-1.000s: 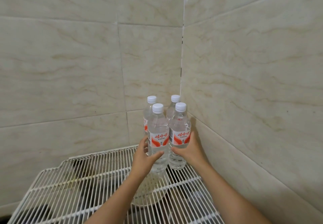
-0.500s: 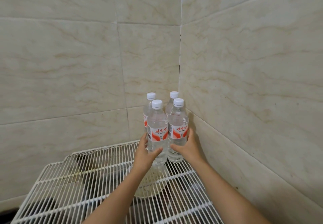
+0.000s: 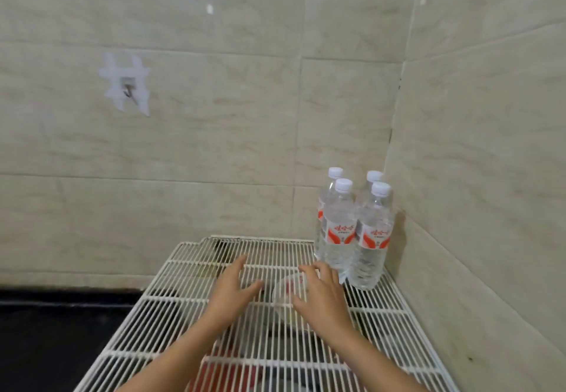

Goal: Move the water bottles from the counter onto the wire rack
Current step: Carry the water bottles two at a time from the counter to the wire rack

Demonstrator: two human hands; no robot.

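Head view shows four water bottles standing upright in a tight cluster at the far right corner of the wire rack, tucked against the tiled walls, probably so they brace one another and leave the rest of the grid free. Both hands hover just above the wires, empty and spread: the left hand well apart from the bottles, the right hand near the front one. A wall hook sits far left. Blurred items show beneath the rack; nothing blocks the top.
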